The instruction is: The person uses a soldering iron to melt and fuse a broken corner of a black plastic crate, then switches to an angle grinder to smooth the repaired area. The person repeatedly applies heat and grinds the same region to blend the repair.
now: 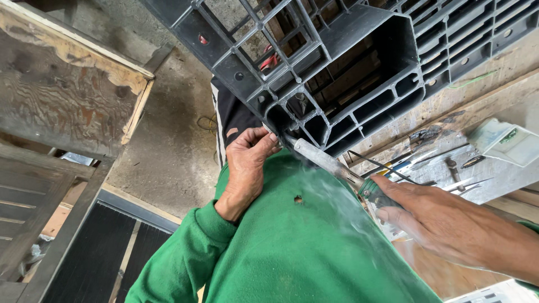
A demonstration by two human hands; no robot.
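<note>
A big black plastic pallet [359, 50] with a grid of ribs leans tilted against my green sweatshirt. My left hand [247, 163] grips its lower corner edge, fingers curled around the rim. My right hand [443, 224] holds a hot-air welding tool [337, 168] by its green handle. The tool's metal barrel points up-left, its tip touching the pallet corner right beside my left fingers. Thin smoke drifts over the sweatshirt below the barrel.
A worn wooden workbench [477, 112] at right carries several metal tools [449, 168] and a pale box [505, 143]. A weathered wooden panel [62, 90] stands at left above a concrete floor [168, 151]. Dark slatted boards [112, 252] lie at lower left.
</note>
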